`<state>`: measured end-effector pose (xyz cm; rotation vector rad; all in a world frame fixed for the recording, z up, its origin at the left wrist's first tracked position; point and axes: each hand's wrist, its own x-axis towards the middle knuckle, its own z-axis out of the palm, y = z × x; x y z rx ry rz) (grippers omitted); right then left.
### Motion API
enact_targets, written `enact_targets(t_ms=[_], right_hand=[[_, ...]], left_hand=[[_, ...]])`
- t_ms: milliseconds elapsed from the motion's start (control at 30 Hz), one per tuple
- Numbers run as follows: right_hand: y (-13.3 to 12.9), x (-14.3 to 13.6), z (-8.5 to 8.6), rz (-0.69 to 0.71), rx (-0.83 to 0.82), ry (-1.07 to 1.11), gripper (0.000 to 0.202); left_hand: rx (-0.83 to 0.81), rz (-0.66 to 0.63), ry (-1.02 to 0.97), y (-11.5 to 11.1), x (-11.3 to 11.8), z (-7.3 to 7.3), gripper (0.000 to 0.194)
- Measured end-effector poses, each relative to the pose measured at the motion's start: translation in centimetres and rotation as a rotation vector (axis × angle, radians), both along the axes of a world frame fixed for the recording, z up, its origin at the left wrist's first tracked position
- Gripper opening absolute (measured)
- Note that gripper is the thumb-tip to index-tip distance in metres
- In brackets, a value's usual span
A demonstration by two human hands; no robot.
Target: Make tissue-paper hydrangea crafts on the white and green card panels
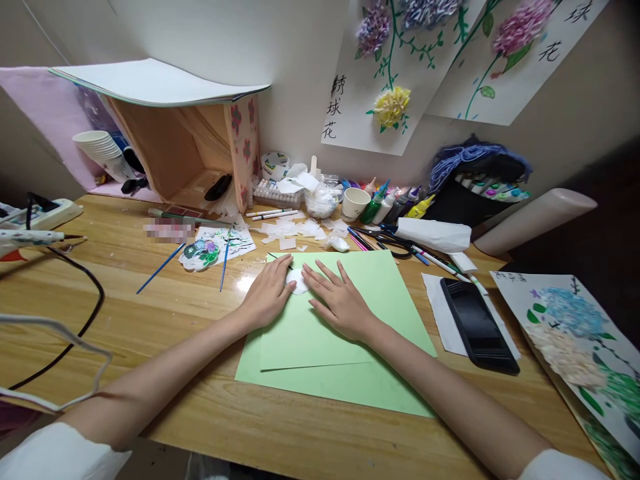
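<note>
1. Progress: white disc (300, 283) lies on upper green sheet (315, 347), overlapping lower green sheet (345, 385). Judged early; only the disc and a dark strip (276, 258) show on it.
2. Left hand (270, 291): open, palm down, thumb at disc's edge.
3. Right hand (344, 307): open, fingers spread, fingertips beside disc; grips nothing.

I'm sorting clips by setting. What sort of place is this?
Probably a craft desk, perhaps at home: squeeze bottles and a paint-smeared palette share the wooden table with green paper, and floral pictures hang on the wall.
</note>
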<state>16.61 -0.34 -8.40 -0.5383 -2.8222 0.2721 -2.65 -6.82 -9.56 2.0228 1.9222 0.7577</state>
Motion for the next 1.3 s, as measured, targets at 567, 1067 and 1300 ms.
enact_targets(t_ms=[567,1067,1300], right_hand=[[9.4,-0.9,-0.6,-0.551,-0.13,0.303,0.043],[2.3,-2.3,0.0,-0.154,-0.346,0.536,0.016],[1.8,-2.2,-0.3,-0.087,-0.252,0.476,0.02]], left_hand=[[0.101,0.087,-0.196,0.0,0.4,1.1,0.036],[0.347,-0.032,-0.084,-0.5,-0.7,3.8,0.019],[0.361,-0.052,-0.006,-0.6,-0.8,4.0,0.016]])
